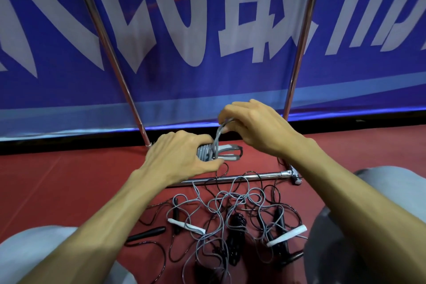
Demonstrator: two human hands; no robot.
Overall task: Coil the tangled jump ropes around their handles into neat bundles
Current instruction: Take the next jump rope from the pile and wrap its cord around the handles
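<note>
My left hand (182, 157) grips a grey jump rope bundle (207, 153), its coils wound around two white-and-grey handles (229, 152) that stick out to the right. Just above it, my right hand (255, 127) pinches a loop of the grey cord (219, 132) that rises from the bundle. Below my hands, on the red floor, lies a tangle of grey and black ropes (232, 214). In it are a white handle (186, 226) on the left, another white handle (287, 235) on the right and a black handle (147, 233) at the far left.
A chrome rack frame stands over the spot, with a low bar (232, 177) across the floor and two slanted poles (108, 46) (302, 41). A blue banner (207, 30) with white lettering hangs behind. My grey-clad knees (34, 253) (380, 214) flank the tangle.
</note>
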